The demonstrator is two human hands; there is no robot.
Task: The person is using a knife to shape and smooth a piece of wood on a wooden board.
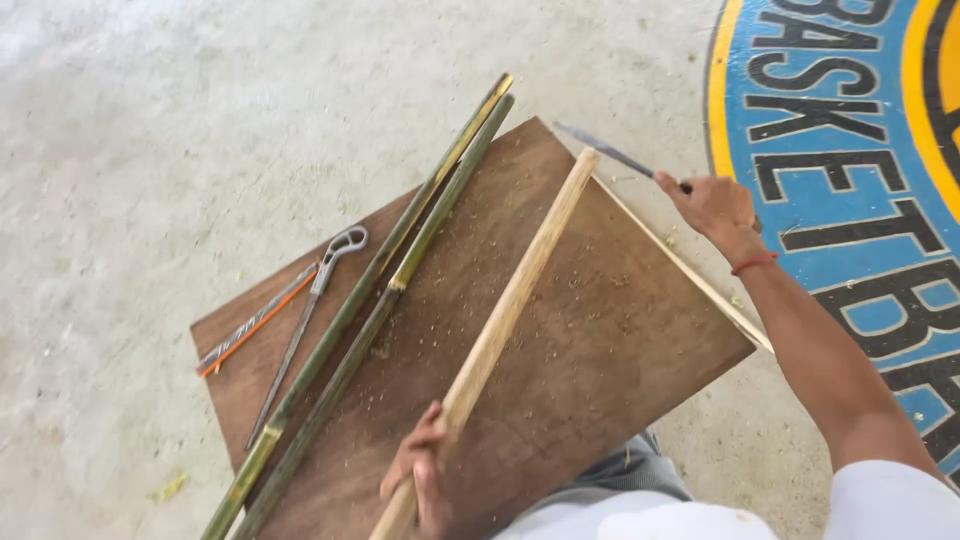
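Note:
My left hand [420, 475] grips the near end of a pale bamboo strip [515, 300] that lies diagonally across a brown wooden board [600, 330]. Its far end reaches the board's upper corner. My right hand [715, 205] is raised beyond the board's right edge and holds a knife [610, 155] with a grey blade pointing up and left, close to the strip's far tip. A thin pale sliver [690, 270] runs along the board's right edge below that hand.
Two long green bamboo strips [370, 310] lie side by side across the board's left part. Left of them rest metal tongs [305, 325] and a thin orange-edged stick [255, 325]. Shavings dot the board. Concrete floor surrounds it; a blue and yellow painted circle [840, 150] lies at right.

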